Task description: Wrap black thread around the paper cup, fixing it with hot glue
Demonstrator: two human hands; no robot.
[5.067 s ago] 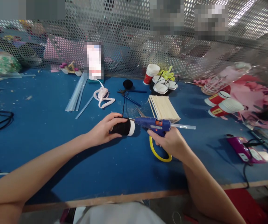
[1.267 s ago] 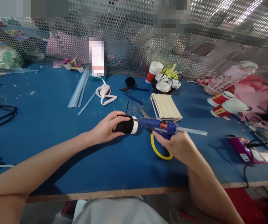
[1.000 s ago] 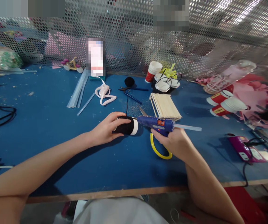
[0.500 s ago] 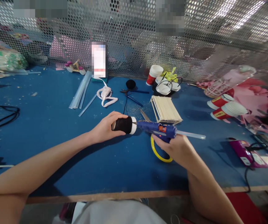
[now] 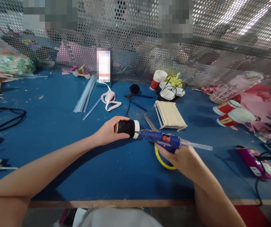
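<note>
Left hand (image 5: 107, 135) is clamping the black-wrapped cup (image 5: 126, 128); right hand (image 5: 185, 157) is clamping the glue gun (image 5: 160, 137). Red cups' (image 5: 225, 107) labels: illegible.

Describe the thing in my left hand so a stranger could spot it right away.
Mid blue table, at the nozzle of the blue glue gun, the left hand holds a cup on its side. Unlike the red-and-white cups at right, it is wound in black yarn, one white rim showing.

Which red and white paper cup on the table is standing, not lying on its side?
The paper cup near the mesh wall at the back stands; the two cups at the right lie on their sides.
</note>
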